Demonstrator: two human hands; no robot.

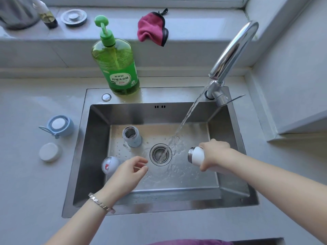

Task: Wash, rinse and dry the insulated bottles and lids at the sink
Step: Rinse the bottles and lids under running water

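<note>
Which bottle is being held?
The white bottle in the right hand, right of the drain; no hand grips the pale blue bottle or the red-marked bottle.

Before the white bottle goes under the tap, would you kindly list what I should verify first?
1. Water from the curved chrome tap: ok, its stream falls into the round steel drain.
2. Grip of the right hand on the white insulated bottle: ok.
3. Lid off that bottle: ok, steel rim bare.
4. Its mouth under the stream: not ok, it sits beside it.
5. The left hand free: ok, it holds nothing.
6. Inside of the bottle clean: cannot tell.
</note>
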